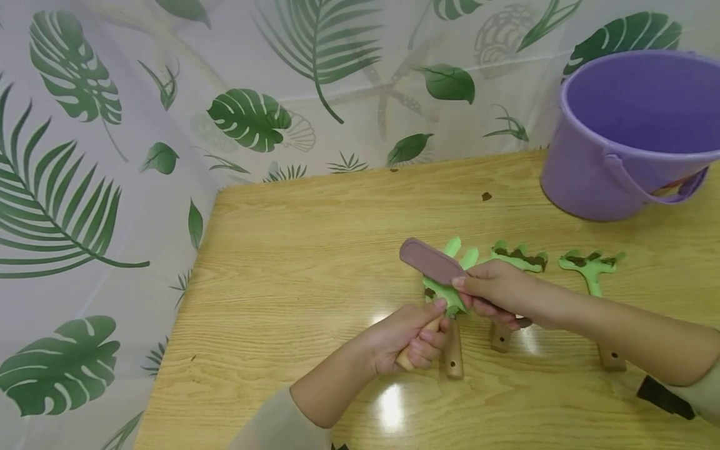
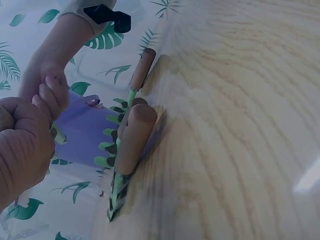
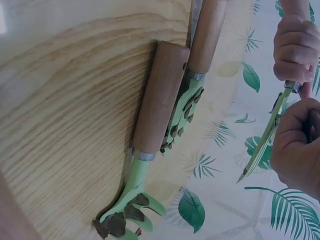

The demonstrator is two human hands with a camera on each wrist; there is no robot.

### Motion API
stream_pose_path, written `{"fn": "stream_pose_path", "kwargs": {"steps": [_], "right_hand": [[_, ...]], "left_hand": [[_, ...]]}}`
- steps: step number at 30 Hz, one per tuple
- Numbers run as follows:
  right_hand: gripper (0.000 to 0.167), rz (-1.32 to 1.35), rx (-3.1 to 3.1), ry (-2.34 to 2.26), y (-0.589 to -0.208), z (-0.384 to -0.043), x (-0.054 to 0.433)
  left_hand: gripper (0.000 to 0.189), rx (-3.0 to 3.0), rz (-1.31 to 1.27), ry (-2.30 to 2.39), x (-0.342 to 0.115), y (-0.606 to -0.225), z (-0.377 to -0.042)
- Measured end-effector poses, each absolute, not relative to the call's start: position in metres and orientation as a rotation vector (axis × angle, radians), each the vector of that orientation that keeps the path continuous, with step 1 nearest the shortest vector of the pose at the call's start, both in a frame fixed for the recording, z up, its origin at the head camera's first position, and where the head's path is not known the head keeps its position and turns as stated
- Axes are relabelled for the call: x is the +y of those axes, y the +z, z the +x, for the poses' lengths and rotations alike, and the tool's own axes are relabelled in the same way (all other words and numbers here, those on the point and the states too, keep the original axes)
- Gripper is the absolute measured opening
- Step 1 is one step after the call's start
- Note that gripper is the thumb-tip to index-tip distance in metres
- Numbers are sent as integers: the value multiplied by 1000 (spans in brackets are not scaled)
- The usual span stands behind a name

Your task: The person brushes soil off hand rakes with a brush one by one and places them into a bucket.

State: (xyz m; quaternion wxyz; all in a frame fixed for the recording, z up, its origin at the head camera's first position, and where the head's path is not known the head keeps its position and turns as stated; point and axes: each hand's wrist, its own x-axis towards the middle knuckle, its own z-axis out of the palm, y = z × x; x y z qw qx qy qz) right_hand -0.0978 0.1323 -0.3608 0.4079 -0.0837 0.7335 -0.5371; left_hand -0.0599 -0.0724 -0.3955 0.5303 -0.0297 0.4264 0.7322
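My left hand (image 1: pixel 413 340) grips the wooden handle of a small green-headed garden hand tool (image 1: pixel 469 257), its prongs pointing up and away. A flat mauve tool with a rounded end (image 1: pixel 432 261) is held in my right hand (image 1: pixel 497 290), thumb along its top. That tool overlaps the green head in the head view. In the right wrist view the held garden tool (image 3: pixel 262 142) is edge-on beside my right hand. On the table beneath lie more green garden tools, among them a rake (image 1: pixel 590 269) and a dirt-flecked one (image 1: pixel 520 256).
A purple bucket (image 1: pixel 596 169) with its handle down stands at the back right of the wooden table (image 1: pixel 292 250). Brown crumbs (image 1: pixel 486 196) lie near it. A leaf-printed cloth (image 1: pixel 360 81) hangs behind the table and along its left side.
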Motion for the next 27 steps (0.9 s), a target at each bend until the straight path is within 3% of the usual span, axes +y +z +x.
{"fn": "stream_pose_path", "kwargs": {"steps": [13,27], "right_hand": [[37,-157,1886,-1387,-344,-113,134],[35,-201,1474,-1467,-352,-82,152]], "left_hand": [[37,1004,-89,1763,-78,-401,-58],[40,933,-73,1829,-80,-399,-63]]}}
